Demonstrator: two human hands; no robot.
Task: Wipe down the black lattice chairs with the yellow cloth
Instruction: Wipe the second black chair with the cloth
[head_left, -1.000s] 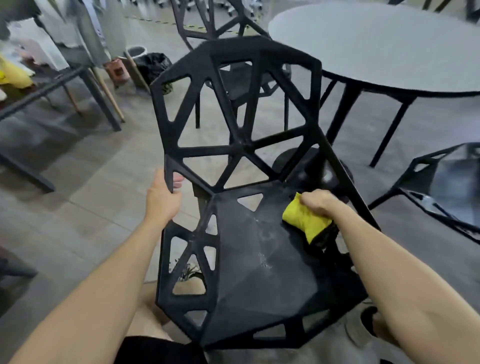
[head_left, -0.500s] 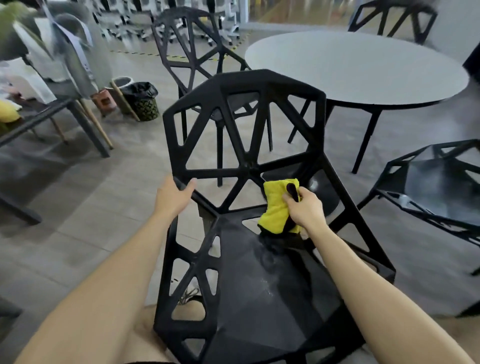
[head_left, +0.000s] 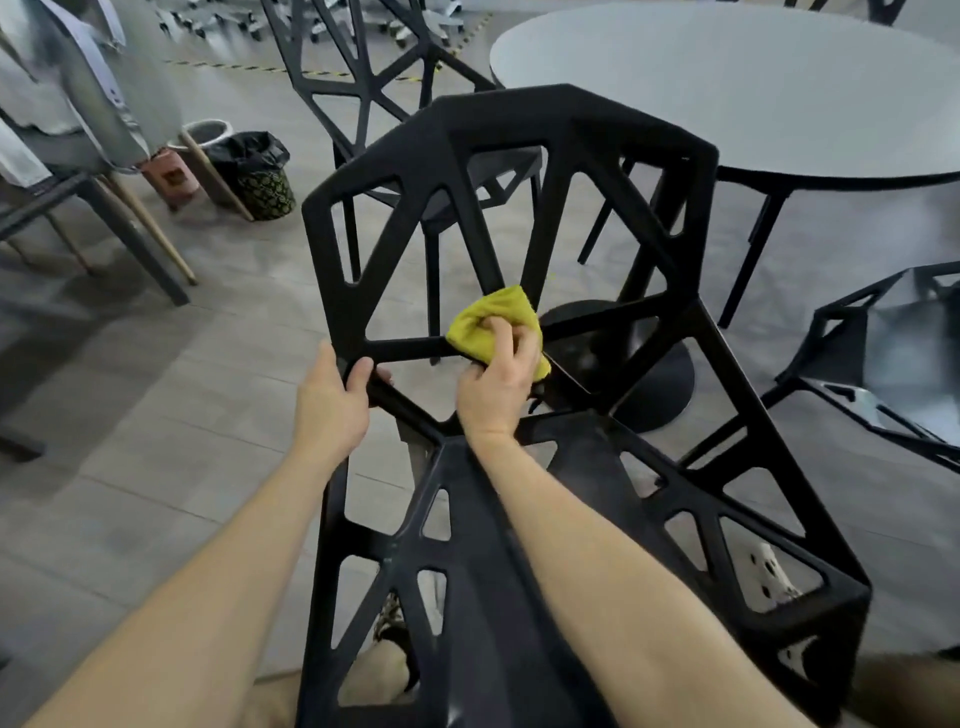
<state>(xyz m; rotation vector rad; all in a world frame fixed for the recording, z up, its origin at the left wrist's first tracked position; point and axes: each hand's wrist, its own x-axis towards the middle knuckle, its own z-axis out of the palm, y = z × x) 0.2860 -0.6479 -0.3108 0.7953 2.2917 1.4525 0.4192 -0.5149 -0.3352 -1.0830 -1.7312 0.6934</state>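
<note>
A black lattice chair (head_left: 519, 135) stands right in front of me, its backrest facing me and its seat below my arms. My right hand (head_left: 496, 387) grips the crumpled yellow cloth (head_left: 485, 322) and presses it on the joint where the backrest's lower bars meet. My left hand (head_left: 332, 405) grips the chair's left frame bar where the backrest meets the seat. A second black lattice chair (head_left: 363, 78) stands behind the first, and a third (head_left: 893, 358) sits at the right edge.
A round grey table (head_left: 737, 88) on black legs stands at the back right. A black-lined waste bin (head_left: 257, 174) and a small orange pot (head_left: 171, 174) sit on the floor at the back left, beside a grey table's legs (head_left: 135, 228).
My right hand moved the cloth from the seat's right side up and left onto the backrest's lower joint. My left hand kept its grip on the left frame. The view moved closer.
</note>
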